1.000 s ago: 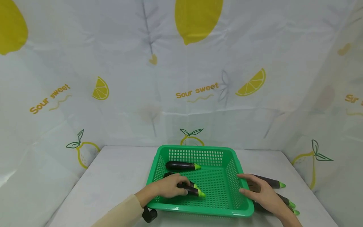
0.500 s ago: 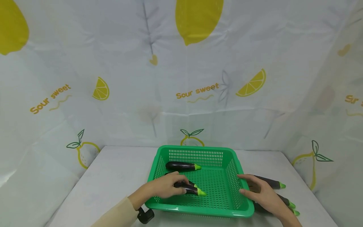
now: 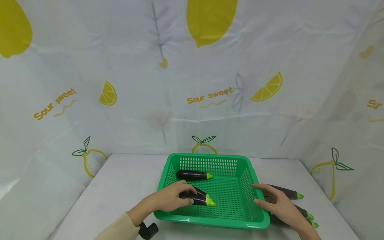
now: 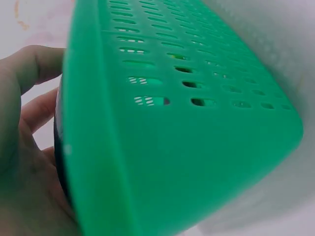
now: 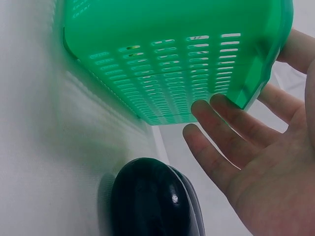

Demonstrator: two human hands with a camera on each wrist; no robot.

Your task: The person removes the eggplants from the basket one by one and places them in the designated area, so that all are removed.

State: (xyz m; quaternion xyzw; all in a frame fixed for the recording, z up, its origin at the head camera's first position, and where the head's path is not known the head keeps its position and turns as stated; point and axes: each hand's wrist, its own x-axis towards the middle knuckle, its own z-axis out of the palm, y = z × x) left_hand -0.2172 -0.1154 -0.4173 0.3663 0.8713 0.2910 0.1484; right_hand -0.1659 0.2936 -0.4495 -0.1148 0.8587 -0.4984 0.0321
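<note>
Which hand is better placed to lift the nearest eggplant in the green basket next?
Probably the left hand: it is curled round the nearest eggplant inside the green basket. The right hand is at the basket's right side, away from that eggplant, and would have to reach across.

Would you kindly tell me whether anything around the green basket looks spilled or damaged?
Nothing stands out: the green basket stands upright, nothing looks spilled, and the visible parts of the eggplants look undamaged.
</note>
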